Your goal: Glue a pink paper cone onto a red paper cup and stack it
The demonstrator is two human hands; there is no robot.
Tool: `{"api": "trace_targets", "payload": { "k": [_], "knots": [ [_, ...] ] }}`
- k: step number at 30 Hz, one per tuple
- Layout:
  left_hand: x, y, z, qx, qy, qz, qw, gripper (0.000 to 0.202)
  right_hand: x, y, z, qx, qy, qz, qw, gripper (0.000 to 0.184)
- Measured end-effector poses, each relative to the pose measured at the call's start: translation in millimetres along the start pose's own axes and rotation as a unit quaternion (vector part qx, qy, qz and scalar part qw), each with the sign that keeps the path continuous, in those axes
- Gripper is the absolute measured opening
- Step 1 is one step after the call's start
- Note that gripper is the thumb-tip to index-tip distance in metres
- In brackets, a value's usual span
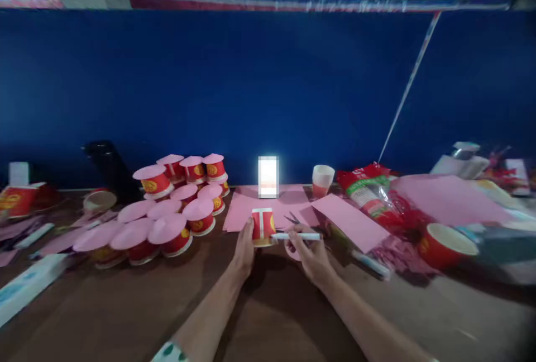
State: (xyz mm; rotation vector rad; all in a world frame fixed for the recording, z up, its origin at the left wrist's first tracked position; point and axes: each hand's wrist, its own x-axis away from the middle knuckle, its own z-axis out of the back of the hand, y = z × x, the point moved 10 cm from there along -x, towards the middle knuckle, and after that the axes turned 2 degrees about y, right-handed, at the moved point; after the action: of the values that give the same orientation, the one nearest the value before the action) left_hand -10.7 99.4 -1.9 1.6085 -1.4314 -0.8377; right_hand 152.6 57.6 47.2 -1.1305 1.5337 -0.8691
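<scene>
My left hand (245, 244) is closed round the left side of a small red paper cup (258, 228). The cup has a gold mark and a white T-shaped band on the side facing me. In my right hand (307, 253) lies a white marker-like pen (298, 236), held level with its tip at the cup's lower right edge. Whether the tip touches the cup I cannot tell. Dark scissors (292, 218) show just beyond my right hand. A piece of pink paper (294, 251) is partly hidden beneath my right fingers.
Several red cups with pink paper discs on top (170, 230) stand at the left, some stacked. Pink sheets (243, 211) lie behind my hands. A white cup (323, 180), a red plastic bag (372, 189) and a red paper bowl (448, 246) are at the right.
</scene>
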Motion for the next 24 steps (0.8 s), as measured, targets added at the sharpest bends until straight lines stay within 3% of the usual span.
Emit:
{"api": "trace_targets", "payload": {
  "k": [12, 19, 24],
  "knots": [
    [11, 10, -13.2, 0.008, -0.015, 0.017, 1.000, 0.047, 0, 1, -1, 0.015, -0.004, -0.009, 1.000, 0.023],
    [8, 5, -12.7, 0.022, -0.033, 0.023, 0.999, 0.047, -1, 2, -2, 0.003, -0.010, -0.012, 1.000, 0.022],
    [7, 4, -9.9, 0.046, -0.015, 0.029, 0.998, 0.046, -1, 3, -4, 0.014, -0.025, -0.020, 0.999, 0.025]
  ]
}}
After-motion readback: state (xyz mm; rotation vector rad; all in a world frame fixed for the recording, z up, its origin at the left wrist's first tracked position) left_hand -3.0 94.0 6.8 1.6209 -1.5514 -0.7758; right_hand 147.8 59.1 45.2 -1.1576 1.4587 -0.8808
